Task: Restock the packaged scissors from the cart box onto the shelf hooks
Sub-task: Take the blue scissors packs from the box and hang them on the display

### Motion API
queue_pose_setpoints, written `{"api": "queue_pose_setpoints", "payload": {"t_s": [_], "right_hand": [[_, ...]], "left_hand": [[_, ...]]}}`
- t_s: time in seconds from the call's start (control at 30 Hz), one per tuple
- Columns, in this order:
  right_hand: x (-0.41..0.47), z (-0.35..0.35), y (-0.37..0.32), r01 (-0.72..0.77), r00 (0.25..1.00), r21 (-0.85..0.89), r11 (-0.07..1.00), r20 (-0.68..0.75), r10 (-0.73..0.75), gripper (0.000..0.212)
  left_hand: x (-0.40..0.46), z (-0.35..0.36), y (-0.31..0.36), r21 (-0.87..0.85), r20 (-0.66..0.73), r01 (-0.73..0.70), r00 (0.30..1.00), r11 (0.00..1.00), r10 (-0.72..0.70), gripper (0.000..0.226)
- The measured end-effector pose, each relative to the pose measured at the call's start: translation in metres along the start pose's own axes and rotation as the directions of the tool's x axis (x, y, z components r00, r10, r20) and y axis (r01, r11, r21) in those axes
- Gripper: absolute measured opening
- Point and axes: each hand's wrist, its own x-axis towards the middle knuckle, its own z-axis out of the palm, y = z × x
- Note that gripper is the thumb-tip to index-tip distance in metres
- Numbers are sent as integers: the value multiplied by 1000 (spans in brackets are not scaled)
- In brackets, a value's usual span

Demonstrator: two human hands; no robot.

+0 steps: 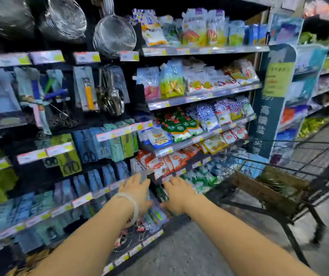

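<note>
Blue-carded packaged scissors (155, 213) between flat-fingered left hand (137, 193) and right hand (177, 194), grip unclear

Blue-carded packaged scissors (92, 148) hanging on shelf hooks (108, 136).

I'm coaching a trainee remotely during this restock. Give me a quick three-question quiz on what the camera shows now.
1. True or false: both hands reach toward the lower hanging packs on the shelf.
2. Which wrist wears the bracelet: A) left B) right C) neither?
3. On which side of the picture does the cart stand?

Key: 1 true: the left hand and right hand extend together with fingers fairly straight, though blur hides any grip. 2 A. 3 Right, with a cardboard box inside.
</note>
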Motion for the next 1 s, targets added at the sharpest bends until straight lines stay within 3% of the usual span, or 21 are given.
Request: {"api": "queue_pose_setpoints", "payload": {"t_s": [0.27, 0.63, 0.83, 1.0], "right_hand": [[53, 4, 166, -278, 957, -4, 961, 80, 278, 74], [178, -14, 396, -477, 879, 90, 874, 43, 476, 67], [258, -28, 523, -601, 795, 198, 774, 50, 604, 61], [284, -10, 610, -696, 714, 260, 669, 156, 682, 64]], "left_hand": [[173, 15, 106, 23, 121, -180, 977, 983, 176, 75], [424, 0, 261, 96, 180, -445, 887, 890, 425, 76], [564, -11, 336, 48, 241, -533, 827, 845, 508, 74], [638, 0, 385, 11, 319, -573, 779, 820, 540, 70]]}}
